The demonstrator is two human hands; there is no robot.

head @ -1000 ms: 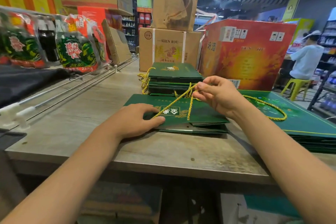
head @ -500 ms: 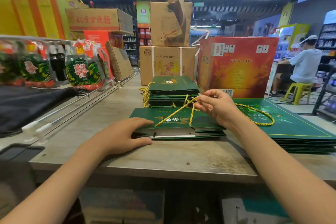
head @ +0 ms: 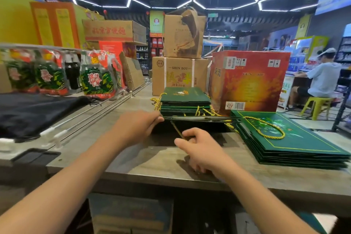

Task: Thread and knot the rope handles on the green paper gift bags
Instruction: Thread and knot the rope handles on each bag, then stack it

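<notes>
A flat green paper gift bag (head: pixel 199 119) is lifted off the wooden counter (head: pixel 152 165), seen edge-on. My left hand (head: pixel 136 126) grips its left edge. Below the bag, my right hand (head: pixel 197 148) pinches the gold rope handle (head: pixel 176 130) that hangs from it. Behind stands a stack of green bags (head: pixel 185 99) with gold ropes sticking out at its left and front. At the right lies a larger stack of green bags (head: pixel 296 142) with a gold rope loop (head: pixel 269 129) on top.
Cardboard boxes (head: pixel 179 76) and a red box (head: pixel 248 81) stand at the counter's back. Packaged goods (head: pixel 95 80), a black cloth (head: pixel 34 110) and metal rods (head: pixel 91 118) lie to the left. A person sits on a yellow stool (head: pixel 315 106) at the far right.
The bag lay flat on the counter under my left hand; now it is lifted edge-on. My right hand dropped from above the bag to below it, still on the rope. The view tilted up.
</notes>
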